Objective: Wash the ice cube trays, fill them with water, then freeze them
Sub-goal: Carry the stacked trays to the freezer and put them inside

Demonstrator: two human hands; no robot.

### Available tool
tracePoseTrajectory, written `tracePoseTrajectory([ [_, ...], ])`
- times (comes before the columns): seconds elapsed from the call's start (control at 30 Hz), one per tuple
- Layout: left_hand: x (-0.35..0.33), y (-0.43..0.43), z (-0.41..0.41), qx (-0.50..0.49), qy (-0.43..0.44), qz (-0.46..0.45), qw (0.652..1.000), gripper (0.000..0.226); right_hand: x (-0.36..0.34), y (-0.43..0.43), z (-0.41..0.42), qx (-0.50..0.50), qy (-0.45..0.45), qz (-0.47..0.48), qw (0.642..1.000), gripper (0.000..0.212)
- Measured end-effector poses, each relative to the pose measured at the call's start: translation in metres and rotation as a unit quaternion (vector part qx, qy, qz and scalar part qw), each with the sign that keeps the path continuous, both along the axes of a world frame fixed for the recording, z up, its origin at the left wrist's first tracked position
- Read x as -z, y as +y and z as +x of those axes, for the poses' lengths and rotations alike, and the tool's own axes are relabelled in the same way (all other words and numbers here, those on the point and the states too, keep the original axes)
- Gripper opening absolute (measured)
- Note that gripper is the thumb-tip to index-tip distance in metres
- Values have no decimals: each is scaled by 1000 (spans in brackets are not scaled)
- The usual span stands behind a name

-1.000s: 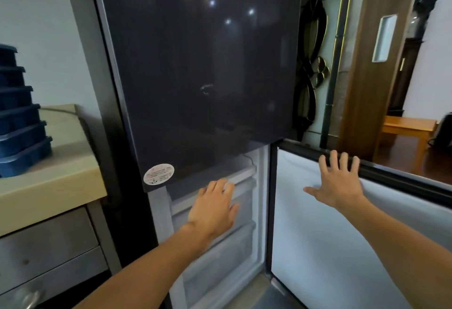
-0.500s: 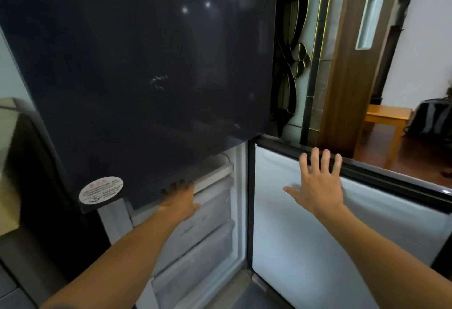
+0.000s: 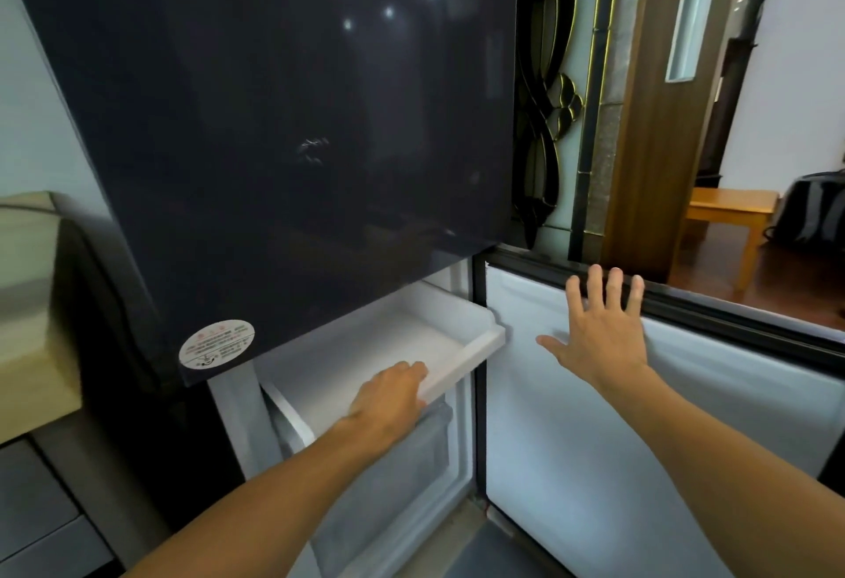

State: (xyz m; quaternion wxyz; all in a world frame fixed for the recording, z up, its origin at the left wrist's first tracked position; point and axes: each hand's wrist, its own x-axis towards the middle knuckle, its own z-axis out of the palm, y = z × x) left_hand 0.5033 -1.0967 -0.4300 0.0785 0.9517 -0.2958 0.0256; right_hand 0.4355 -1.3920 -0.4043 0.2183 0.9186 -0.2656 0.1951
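Half a second before, the top freezer drawer (image 3: 388, 339) had sat shut; by this moment it stood pulled out beneath the dark fridge door (image 3: 297, 120), its white inside showing. That probably meant a place was being readied for the ice cube trays, none of which were in view. The left hand (image 3: 388, 399) reached forward, its grip curled over the drawer's front edge. The right hand (image 3: 599, 339) lay flat on the open freezer door (image 3: 640, 440), fingers spread wide, holding nothing.

A beige desk (image 3: 27, 303) stands at the left above grey drawers (image 3: 41, 532). At the right, a glass panel (image 3: 544, 97) with dark, gold-edged scrollwork adjoins a wooden panel (image 3: 649, 143). Beyond, a wooden table (image 3: 731, 207) stands near a dark bag (image 3: 814, 207).
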Motion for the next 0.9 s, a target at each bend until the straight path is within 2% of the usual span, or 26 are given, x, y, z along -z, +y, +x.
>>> tracePoseTrajectory([
  [0.17,3,-9,-25,24,7,-20,1000,34,-3,3,-5,-5,18,2,1000,112],
  [0.27,-1,-3,-30,6,28,-66,997,44,-11,5,-7,-7,33,10,999,112],
  [0.37,-9,10,-38,5,8,-92,996,52,-23,18,-12,-24,28,30,999,107],
  [0.47,-26,30,-46,6,-36,-111,993,48,-34,48,-17,-80,-4,37,996,95],
  [0.53,-39,48,-52,-7,-48,-144,988,45,-45,78,-22,-161,-52,57,984,84],
  [0.63,-62,77,-65,-31,-81,-185,979,38,-67,128,-29,-292,-149,124,937,67],
  [0.77,-100,122,-89,-56,-132,-268,953,31,-107,198,-38,-415,-258,216,845,42],
  [0.9,-143,175,-115,-94,-188,-355,911,20,-155,269,-48,-517,-309,238,762,26],
])
